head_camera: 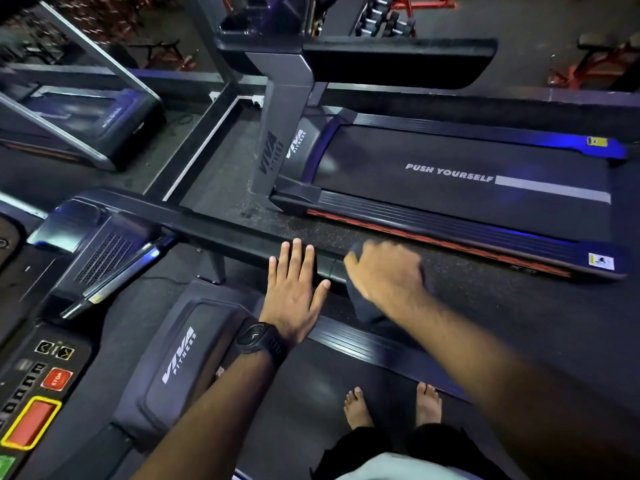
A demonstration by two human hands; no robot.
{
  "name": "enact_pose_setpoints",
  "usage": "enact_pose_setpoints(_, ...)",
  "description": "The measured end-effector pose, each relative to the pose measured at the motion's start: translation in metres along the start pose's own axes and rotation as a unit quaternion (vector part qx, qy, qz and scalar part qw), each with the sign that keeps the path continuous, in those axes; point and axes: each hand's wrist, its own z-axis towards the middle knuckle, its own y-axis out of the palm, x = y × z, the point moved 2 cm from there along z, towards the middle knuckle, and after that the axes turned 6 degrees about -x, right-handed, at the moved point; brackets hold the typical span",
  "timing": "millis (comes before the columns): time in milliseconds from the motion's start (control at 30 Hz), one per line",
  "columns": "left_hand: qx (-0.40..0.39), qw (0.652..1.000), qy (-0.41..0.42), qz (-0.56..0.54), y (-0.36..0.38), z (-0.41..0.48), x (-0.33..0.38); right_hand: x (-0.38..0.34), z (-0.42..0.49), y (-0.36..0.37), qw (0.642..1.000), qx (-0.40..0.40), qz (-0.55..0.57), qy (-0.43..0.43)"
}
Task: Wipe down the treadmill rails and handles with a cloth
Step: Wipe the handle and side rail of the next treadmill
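Observation:
I stand barefoot on a treadmill belt. Its black right handrail [221, 233] runs from the console at the left toward the lower right. My left hand [294, 289], a black watch on its wrist, lies flat on the rail with straight fingers. My right hand [384, 275], slightly blurred, grips a dark cloth [363, 306] bunched over the rail's end, just right of the left hand. Part of the cloth hangs below my right wrist.
The console [31, 393] with a red STOP button is at the lower left. A second treadmill [450, 174] marked PUSH YOURSELF stands beyond the rail, across a strip of speckled floor. A third machine [86, 123] is at the upper left, dumbbell racks at the top.

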Motion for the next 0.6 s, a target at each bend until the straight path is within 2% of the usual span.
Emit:
enact_pose_setpoints(67,0.004,1.0,-0.002,0.0,0.001,-0.001,0.005,-0.005,-0.031,0.011,0.995,0.022,-0.095,-0.034)
enact_pose_setpoints(100,0.007,1.0,-0.005,-0.001,0.001,0.0,0.007,-0.004,-0.036,0.011,0.992,0.042,-0.106,-0.059)
enact_pose_setpoints(167,0.007,1.0,-0.011,-0.003,0.002,0.0,0.011,0.002,-0.019,0.001,0.994,0.03,-0.05,-0.095)
enact_pose_setpoints(267,-0.001,1.0,-0.01,0.0,0.002,-0.003,0.015,0.017,0.01,-0.014,0.995,-0.069,0.059,-0.034)
enact_pose_setpoints(300,-0.001,1.0,-0.01,0.001,0.002,-0.003,0.017,0.02,0.008,-0.013,0.996,-0.058,0.057,-0.022)
enact_pose_setpoints(367,0.004,1.0,-0.01,0.001,0.004,-0.004,0.02,0.016,-0.011,-0.001,0.999,0.015,-0.01,-0.031)
enact_pose_setpoints(467,0.002,1.0,-0.019,-0.001,0.006,-0.004,0.024,0.011,-0.037,0.008,0.991,0.033,-0.097,-0.09)
enact_pose_setpoints(533,0.006,1.0,-0.023,0.003,0.007,-0.004,0.026,0.016,-0.02,-0.002,0.991,0.031,-0.044,-0.123)
enact_pose_setpoints(600,0.003,1.0,-0.028,0.006,0.007,-0.004,0.027,0.025,0.001,-0.013,0.994,-0.044,0.037,-0.092)
